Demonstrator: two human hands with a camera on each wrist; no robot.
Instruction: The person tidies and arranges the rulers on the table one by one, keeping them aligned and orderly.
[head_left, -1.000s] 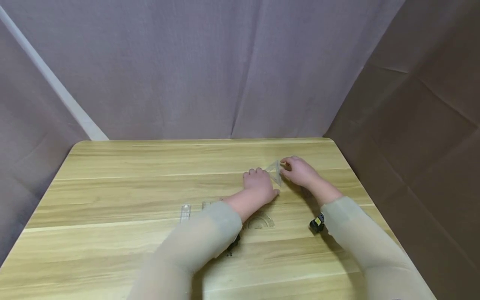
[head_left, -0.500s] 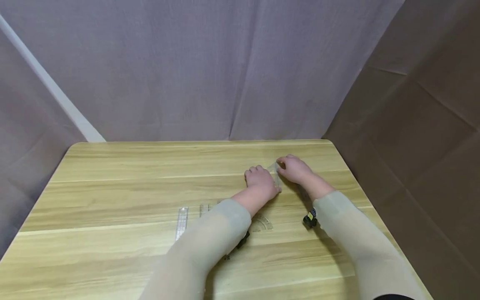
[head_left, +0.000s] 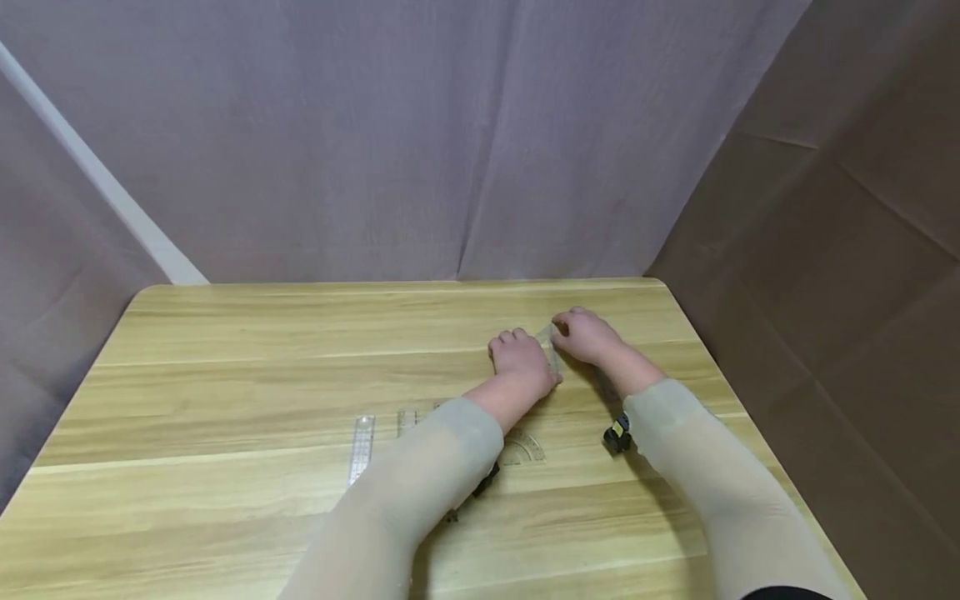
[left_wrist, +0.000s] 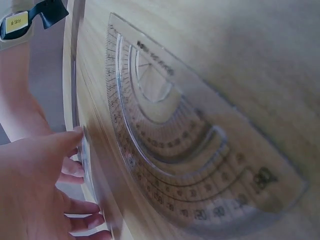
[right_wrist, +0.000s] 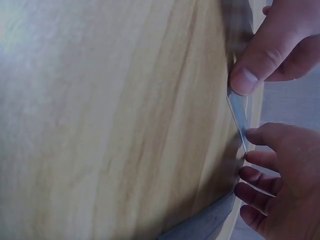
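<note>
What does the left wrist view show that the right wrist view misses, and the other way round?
Only the left wrist view shows the clear protractor lying flat on the table, and the strap with a yellow label on the other wrist.

Only the right wrist view shows the grip up close: the right hand pinches a thin clear piece by its edge, with the left hand just below it.

Both show the wooden table, both arms and the clear piece edge-on.
</note>
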